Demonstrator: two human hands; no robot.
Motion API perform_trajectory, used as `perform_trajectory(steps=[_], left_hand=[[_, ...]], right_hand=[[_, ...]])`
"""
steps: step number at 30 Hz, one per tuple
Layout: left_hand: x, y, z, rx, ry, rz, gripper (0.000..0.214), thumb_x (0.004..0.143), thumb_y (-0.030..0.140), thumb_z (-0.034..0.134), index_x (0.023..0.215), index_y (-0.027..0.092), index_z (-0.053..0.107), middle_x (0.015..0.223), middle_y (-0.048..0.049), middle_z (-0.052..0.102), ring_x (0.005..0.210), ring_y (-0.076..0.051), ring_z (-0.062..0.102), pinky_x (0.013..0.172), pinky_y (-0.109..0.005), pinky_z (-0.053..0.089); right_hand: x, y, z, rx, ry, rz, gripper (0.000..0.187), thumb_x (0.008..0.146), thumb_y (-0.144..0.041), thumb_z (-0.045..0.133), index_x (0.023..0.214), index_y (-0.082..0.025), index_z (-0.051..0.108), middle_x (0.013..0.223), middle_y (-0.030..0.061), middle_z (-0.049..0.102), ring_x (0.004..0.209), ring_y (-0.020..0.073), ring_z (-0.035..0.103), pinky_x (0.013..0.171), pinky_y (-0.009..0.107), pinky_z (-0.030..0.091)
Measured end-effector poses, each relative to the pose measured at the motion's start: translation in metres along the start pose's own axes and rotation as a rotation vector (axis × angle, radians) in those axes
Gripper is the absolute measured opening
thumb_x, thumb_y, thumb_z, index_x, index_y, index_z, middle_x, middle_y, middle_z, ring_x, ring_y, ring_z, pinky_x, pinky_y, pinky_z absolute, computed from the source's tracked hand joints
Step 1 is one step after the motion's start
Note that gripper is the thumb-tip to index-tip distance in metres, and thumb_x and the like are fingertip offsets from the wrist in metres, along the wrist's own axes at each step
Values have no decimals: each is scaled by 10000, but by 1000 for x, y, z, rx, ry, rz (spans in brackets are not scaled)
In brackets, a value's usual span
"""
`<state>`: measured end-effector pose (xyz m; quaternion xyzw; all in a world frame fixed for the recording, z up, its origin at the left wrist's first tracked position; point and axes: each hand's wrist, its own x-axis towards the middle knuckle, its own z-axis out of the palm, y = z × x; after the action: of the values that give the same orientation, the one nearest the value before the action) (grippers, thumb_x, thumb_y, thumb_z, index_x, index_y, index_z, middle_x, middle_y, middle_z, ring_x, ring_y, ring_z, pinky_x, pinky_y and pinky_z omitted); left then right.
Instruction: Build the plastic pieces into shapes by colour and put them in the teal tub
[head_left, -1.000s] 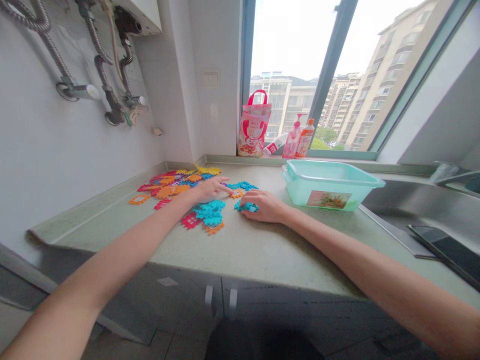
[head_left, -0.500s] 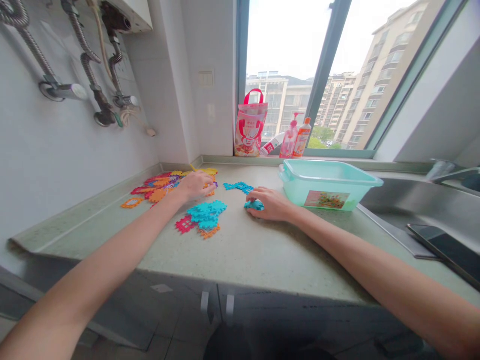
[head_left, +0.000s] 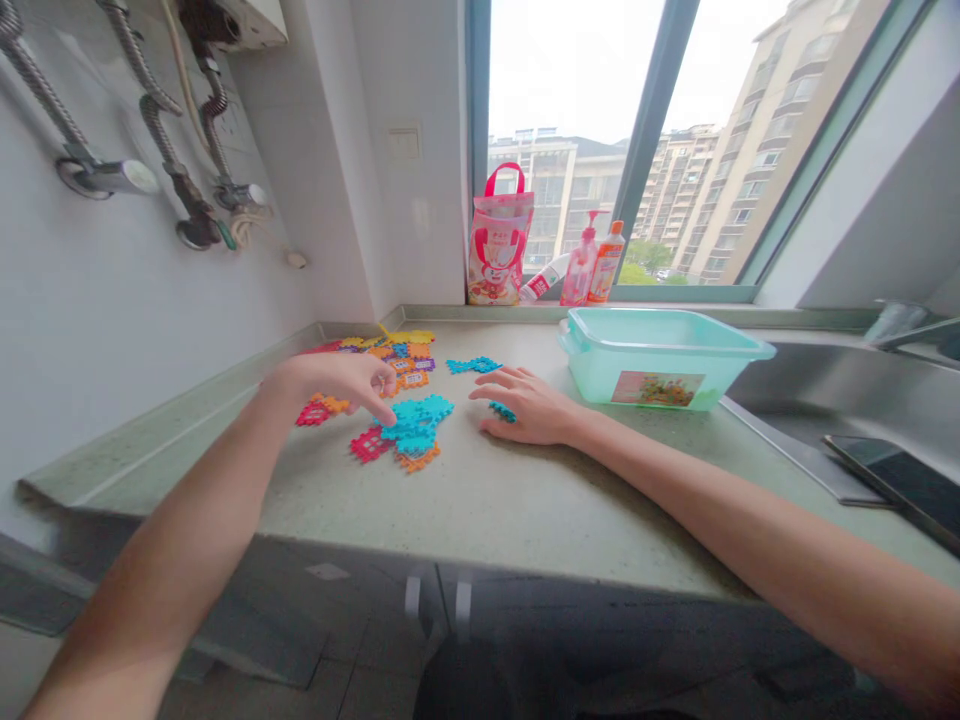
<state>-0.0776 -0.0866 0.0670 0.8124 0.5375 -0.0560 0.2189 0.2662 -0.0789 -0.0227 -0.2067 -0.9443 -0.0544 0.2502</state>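
Observation:
My left hand reaches over from the left with its index finger stretched down to the edge of a stack of light-blue interlocking puzzle pieces. Its other fingers are loosely bent, and I see nothing held in them. A red piece and an orange piece stick out from under that stack. To the right, my right hand lies low over the counter with its fingers apart. A blue piece shows beneath its palm, partly hidden. Beyond the fingertips lie joined blue pieces.
A spread of orange, yellow, purple and red pieces lies at the back left, partly behind my left hand. A mint plastic bin stands at the right, by the sink and a phone. Bottles and a bag line the windowsill.
My left hand has come back from the coloured spread toward the light-blue stack, its index finger now extended. My right hand's fingers have spread over the blue piece. The view has shifted slightly.

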Motion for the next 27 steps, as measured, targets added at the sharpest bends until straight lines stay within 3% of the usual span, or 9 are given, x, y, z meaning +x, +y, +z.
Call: perform_trajectory(steps=[3,6,9,11,14,18,21,24,27], left_hand=[[7,20,13,2,-36,72,534,578,556,903,972,250,710,840,-9,746,713,-203,682,595,-270,466],[19,40,28,-9,90,260,523,646,566,869,1022,244,701,976,-25,755,875,-214,699,719,-276,512],[29,49,40,16,237,373,601,645,627,860,1070,239,685,1090,-46,731,988,-234,683,802,-292,520],[33,48,46,66,285,356,700,590,659,880,1108,238,668,1132,-60,711,1017,-253,672,807,-301,523],[37,38,49,82,254,321,857,564,664,888,1276,265,627,1245,-75,689,1089,-267,671,849,-300,536],[33,12,34,124,185,211,1045,564,617,900,1487,304,522,1405,-100,652,1215,-289,656,937,-311,535],[26,-6,17,157,226,168,877,631,536,879,1427,295,602,1439,-81,649,1251,-287,643,991,-317,525],[26,-10,12,162,442,239,558,795,459,760,1315,269,694,1347,-61,708,1191,-257,670,1022,-324,517],[41,6,23,242,665,319,346,920,333,609,1224,238,743,1246,-72,747,1154,-243,677,1063,-362,503]], right_hand=[[7,-19,-1,25,8,-87,437,946,-401,689,1365,-287,639,1425,113,636,1309,309,579,1115,545,437],[12,-36,-1,66,19,-88,571,917,-485,722,1438,-305,576,1482,112,590,1370,328,534,1140,553,420],[13,-39,3,98,37,12,690,900,-571,721,1501,-305,510,1585,131,489,1424,349,488,1155,579,408],[12,-34,7,97,16,62,680,918,-589,697,1509,-311,510,1605,132,471,1450,354,467,1165,596,394],[9,-21,10,93,-61,84,540,952,-574,660,1419,-306,620,1503,121,591,1424,352,507,1147,589,421],[6,-12,8,105,-61,70,395,944,-496,690,1260,-261,717,1351,119,696,1314,334,602,1120,558,459],[4,-13,5,119,-62,47,364,932,-490,709,1213,-260,729,1334,107,702,1272,312,631,1127,541,456],[4,-11,3,176,-39,66,352,968,-492,664,1228,-262,725,1419,107,657,1303,300,616,1137,526,449],[4,0,2,250,72,176,375,1067,-450,490,1328,-250,670,1422,105,660,1315,267,613,1136,498,453]])
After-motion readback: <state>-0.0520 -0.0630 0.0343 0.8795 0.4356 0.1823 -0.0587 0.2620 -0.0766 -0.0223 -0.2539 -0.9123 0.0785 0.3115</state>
